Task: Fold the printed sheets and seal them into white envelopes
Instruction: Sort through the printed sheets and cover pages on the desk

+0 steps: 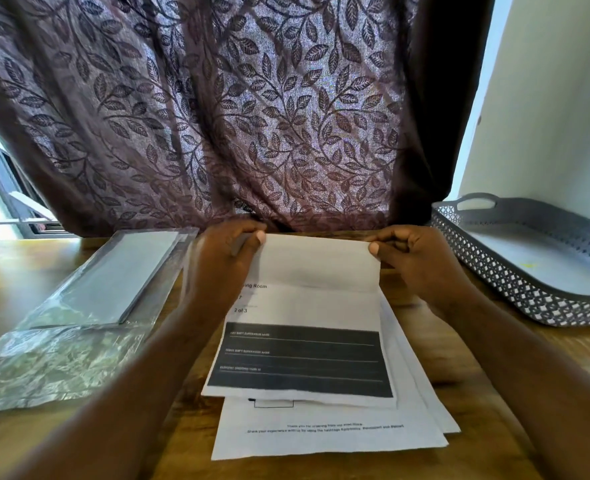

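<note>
Leaf-patterned curtain (217,116) hangs behind a wooden worktop (34,271), where a printed sheet (307,341) is partly folded.
Left grip (229,251) and right grip (414,258) pinch the sheet's far corners; it lies between them on a paper stack (321,438). Left of the left grip, white envelopes (124,275) sit in a plastic sleeve (61,358); a grey lattice tray (494,268) stands right of the right grip.

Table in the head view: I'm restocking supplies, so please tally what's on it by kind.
Printed sheet being folded: 1
Pile of printed sheets under it: 1
Plastic pack of white envelopes: 1
Grey lattice tray: 1
Total: 4
</note>
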A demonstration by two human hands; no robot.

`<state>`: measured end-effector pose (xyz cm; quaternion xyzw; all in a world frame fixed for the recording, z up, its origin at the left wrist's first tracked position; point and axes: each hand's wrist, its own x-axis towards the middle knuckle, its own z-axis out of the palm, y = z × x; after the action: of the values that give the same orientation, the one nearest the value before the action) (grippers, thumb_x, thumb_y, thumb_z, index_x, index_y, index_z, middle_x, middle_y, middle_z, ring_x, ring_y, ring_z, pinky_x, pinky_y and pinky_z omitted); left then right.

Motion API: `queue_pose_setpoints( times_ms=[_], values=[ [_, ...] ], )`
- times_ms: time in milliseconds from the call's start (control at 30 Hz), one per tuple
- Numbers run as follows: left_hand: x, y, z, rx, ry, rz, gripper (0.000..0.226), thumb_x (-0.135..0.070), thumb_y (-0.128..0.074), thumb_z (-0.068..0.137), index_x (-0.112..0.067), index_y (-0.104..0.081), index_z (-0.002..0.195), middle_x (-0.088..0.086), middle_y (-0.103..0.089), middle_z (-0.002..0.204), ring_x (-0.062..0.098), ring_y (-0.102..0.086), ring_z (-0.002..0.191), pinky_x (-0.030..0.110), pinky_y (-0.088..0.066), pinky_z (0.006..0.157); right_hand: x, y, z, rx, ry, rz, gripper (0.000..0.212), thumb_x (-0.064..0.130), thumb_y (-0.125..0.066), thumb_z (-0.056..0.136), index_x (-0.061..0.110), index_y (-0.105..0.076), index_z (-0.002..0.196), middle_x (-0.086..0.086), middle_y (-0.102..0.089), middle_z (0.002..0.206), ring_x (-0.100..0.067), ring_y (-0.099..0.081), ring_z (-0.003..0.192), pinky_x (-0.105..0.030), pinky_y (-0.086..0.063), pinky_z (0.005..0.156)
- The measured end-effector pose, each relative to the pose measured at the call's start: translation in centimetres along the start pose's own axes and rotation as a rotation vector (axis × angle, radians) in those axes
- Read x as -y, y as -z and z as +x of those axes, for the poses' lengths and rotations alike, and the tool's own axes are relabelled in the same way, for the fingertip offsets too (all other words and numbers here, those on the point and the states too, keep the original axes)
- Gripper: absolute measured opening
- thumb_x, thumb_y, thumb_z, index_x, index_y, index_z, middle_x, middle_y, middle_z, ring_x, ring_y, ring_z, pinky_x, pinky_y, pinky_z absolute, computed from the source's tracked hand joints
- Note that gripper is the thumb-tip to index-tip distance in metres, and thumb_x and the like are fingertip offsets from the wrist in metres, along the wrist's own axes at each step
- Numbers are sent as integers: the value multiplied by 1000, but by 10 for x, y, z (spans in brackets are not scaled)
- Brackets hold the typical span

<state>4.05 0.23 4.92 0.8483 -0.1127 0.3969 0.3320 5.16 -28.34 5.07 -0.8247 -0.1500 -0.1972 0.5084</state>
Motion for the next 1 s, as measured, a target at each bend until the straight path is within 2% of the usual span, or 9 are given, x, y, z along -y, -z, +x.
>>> queue_pose_setpoints(
  times_ms=[67, 133, 200, 300, 400, 567, 800, 900, 1000],
  values=[
    [-10, -3, -5, -21, -103, 174, 27, -40, -56, 95, -27, -71, 113, -7, -68, 117, 16, -59, 112, 46, -41, 102, 5, -6, -1, -27, 62, -54, 10, 17, -72, 92, 17, -78, 99, 5, -78, 91, -11, -73, 85, -37, -63, 81],
    [-25, -8, -11, 8, -189, 224, 33, -43, -50, 96, -28, -69, 118, -6, -68, 120, 15, -56, 119, 55, -26, 114, 13, -14, -6, -29, 142, -114, 6, 20, -72, 91, 23, -76, 95, 15, -74, 87, -3, -70, 83, -26, -60, 75],
    [-43, -18, -18, 72, -239, 189, 33, -41, -46, 98, -28, -68, 119, -7, -71, 117, 13, -61, 115, 56, -20, 117, 24, -22, -13, -37, 231, -150, 10, 19, -72, 91, 29, -70, 91, 23, -67, 83, 4, -66, 84, -12, -54, 69],
    [-57, -30, -24, 116, -315, 144, 26, -36, -50, 100, -29, -70, 116, -10, -73, 114, 10, -65, 111, 47, -18, 119, 34, -26, -21, -76, 376, -159, 13, 16, -72, 90, 27, -69, 95, 21, -65, 83, 0, -67, 87, -11, -54, 71],
    [-56, -30, -23, 101, -347, 110, 27, -33, -50, 99, -25, -74, 109, -7, -75, 111, 13, -68, 106, 44, -27, 114, 35, -26, -22, -75, 426, -168, 15, 14, -72, 90, 27, -67, 95, 23, -63, 82, 0, -66, 85, -12, -54, 70],
    [-51, -22, -21, 87, -320, 209, 25, -34, -50, 98, -26, -73, 93, -10, -76, 96, 14, -69, 93, 40, -20, 112, 26, -24, -18, -42, 371, -183, 14, 15, -71, 91, 28, -65, 91, 27, -61, 83, 8, -64, 83, -7, -51, 68],
    [-27, -7, -11, 71, -173, 287, 25, -39, -48, 96, -30, -71, 97, -13, -73, 86, 11, -64, 80, 43, -30, 103, 7, -4, -5, -110, 185, -39, 3, 13, -70, 92, 15, -72, 93, 5, -74, 88, -13, -71, 84, -30, -60, 73],
    [-8, -2, -7, 42, -97, 260, 21, -36, -52, 98, -26, -71, 95, -6, -74, 84, 15, -61, 72, 45, -45, 90, -2, 2, -3, -122, 74, 61, 9, 11, -71, 92, 20, -72, 90, 4, -75, 84, -14, -72, 82, -33, -63, 74],
    [4, 0, -4, 22, -8, 199, 15, -30, -61, 97, -22, -74, 97, -1, -75, 88, 10, -55, 69, 28, -44, 69, -9, 4, -1, -129, 33, 94, 17, 10, -71, 91, 26, -70, 86, 9, -75, 82, -5, -71, 80, -22, -60, 74]
  ],
)
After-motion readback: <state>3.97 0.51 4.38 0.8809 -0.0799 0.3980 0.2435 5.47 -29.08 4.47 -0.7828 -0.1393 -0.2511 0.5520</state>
